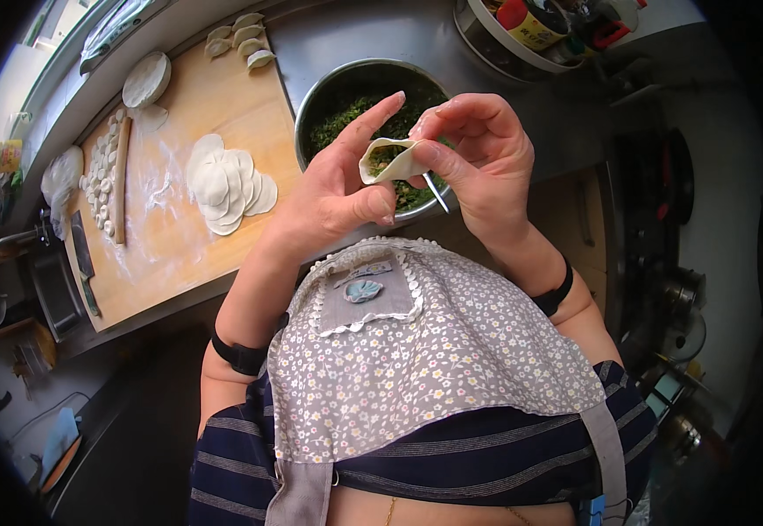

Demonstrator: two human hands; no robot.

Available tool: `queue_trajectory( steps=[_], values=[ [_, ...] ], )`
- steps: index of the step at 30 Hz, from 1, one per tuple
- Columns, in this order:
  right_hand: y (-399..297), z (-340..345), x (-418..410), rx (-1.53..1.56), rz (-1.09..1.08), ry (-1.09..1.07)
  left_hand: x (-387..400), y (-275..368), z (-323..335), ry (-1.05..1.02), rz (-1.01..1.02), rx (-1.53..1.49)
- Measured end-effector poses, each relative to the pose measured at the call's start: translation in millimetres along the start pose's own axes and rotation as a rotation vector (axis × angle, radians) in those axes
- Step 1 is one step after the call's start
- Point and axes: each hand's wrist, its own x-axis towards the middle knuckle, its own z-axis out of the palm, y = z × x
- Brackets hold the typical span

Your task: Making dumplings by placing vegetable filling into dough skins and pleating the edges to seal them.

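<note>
A half-folded dumpling [388, 161] hangs over a metal bowl [301, 125] of chopped green filling [342, 125]. Its side gapes, and green filling shows inside the wrapper. My right hand [486, 158] pinches the right end between thumb and fingers. My left hand [335, 184] is at the other end, index finger and thumb spread around the dumpling; its remaining fingers are hidden, so whether they support it is unclear. A slim metal handle [437, 192] pokes out below my right hand across the bowl's near rim. Overlapping round wrappers [223, 184] are piled left of my left hand.
The floured wooden board [177, 276] carries a rolling pin [122, 181], small dough pieces [102, 177], a knife [83, 246] and folded dumplings [250, 43]. A floury round dish [147, 77] sits at its far edge. Back right stands a round container [519, 56] of bottles and jars.
</note>
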Motion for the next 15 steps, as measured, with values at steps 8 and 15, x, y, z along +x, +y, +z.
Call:
queue_trajectory(
  steps=[8,15],
  values=[
    [-23.7,9.2,-0.7,0.000,0.012,-0.014,14.1,11.6,16.8,0.130,0.325,0.379],
    [-40.6,12.7,-1.7,-0.071,-0.107,-0.071,17.0,22.7,24.1,0.170,0.641,0.656]
  ],
)
